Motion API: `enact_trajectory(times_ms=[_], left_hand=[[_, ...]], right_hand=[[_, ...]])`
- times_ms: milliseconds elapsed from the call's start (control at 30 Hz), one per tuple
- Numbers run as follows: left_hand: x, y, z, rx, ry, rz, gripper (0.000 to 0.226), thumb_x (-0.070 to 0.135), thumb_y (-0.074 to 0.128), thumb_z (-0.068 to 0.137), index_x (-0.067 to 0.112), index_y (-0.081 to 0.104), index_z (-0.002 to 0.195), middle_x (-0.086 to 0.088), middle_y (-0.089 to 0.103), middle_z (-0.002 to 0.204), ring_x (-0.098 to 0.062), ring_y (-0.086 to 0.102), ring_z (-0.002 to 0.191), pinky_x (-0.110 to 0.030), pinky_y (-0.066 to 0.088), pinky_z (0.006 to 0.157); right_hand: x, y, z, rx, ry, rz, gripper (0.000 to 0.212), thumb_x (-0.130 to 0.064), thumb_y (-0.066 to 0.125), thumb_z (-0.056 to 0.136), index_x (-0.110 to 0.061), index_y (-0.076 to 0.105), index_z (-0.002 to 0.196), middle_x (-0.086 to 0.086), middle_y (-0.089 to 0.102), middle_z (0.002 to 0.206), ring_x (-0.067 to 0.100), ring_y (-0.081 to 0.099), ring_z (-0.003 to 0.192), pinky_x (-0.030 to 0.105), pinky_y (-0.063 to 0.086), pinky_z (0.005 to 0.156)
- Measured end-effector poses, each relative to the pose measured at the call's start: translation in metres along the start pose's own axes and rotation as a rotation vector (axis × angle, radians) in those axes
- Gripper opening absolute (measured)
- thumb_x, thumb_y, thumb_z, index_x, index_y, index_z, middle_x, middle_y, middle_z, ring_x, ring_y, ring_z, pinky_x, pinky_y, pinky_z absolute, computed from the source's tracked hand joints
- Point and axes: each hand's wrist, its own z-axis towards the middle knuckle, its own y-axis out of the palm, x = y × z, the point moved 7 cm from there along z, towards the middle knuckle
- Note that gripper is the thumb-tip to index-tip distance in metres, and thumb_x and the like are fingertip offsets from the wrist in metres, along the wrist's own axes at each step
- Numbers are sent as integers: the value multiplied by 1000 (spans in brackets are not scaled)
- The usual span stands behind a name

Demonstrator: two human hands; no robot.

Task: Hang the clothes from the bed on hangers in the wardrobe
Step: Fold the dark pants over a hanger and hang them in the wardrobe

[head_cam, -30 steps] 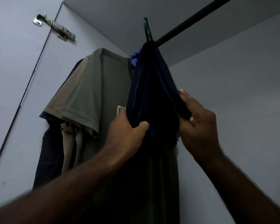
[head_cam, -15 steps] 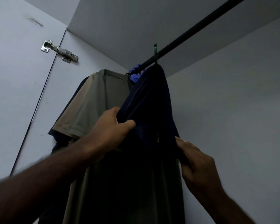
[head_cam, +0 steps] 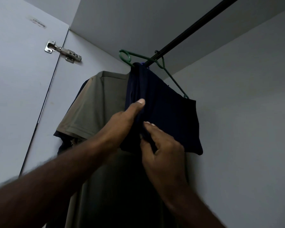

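item: navy garment [head_cam: 171, 116] | loc: draped on green hanger [head_cam: 174, 81], hooked on wardrobe rod [head_cam: 196, 27], beside olive tee [head_cam: 97, 102] | L hand [head_cam: 127, 119]: grips front fold, thumb up | R hand [head_cam: 163, 150]: pinches same fold, lower

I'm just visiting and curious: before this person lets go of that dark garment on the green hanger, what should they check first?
1. Green hanger seated on the rail: cannot tell, the hook is hidden where they meet.
2. Navy garment spread along the hanger: not ok, it is bunched at one end and the other arm is bare.
3. Left hand holding the garment: ok, thumb and fingers grip it.
4. Right hand holding it: ok, it pinches a fold.
5. Olive T-shirt beside it hanging neatly: ok.
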Motion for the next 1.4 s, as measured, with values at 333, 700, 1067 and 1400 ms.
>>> enact_trajectory(times_ms=[333, 700, 1067, 1400], left_hand=[[-15, -29, 6, 119, 21, 16, 41, 21, 72, 82, 7, 60, 119, -12, 72, 105, -29, 70, 95, -44, 57, 86], [-20, -25, 0, 114, 289, -114, 73, -3, 53, 94, 32, 26, 152, 8, 46, 142, -9, 59, 119, -26, 54, 90], [-23, -14, -16, 104, 395, 59, 50, 0, 42, 100, 41, 63, 119, 9, 51, 140, -1, 52, 124, -12, 47, 91], [-40, -17, -11, 203, 283, 10, 34, 16, 60, 94, 24, 60, 127, 3, 56, 135, -8, 55, 122, -29, 49, 100]], right_hand=[[78, -44, -18, 157, 374, 181, 23, -44, 61, 90, -26, 73, 99, -11, 71, 99, 6, 66, 98, 18, 49, 86], [189, -48, -61, 57, 1120, 731, 9, -13, 60, 95, -6, 66, 93, 10, 63, 87, 15, 58, 69, 23, 55, 59], [177, -67, -98, 209, 1106, 682, 12, -13, 60, 96, -7, 64, 86, 5, 56, 75, 10, 52, 60, 22, 53, 59], [173, -55, -106, 209, 1125, 681, 14, -13, 59, 97, -10, 63, 84, 2, 56, 70, 9, 52, 59, 22, 51, 58]])
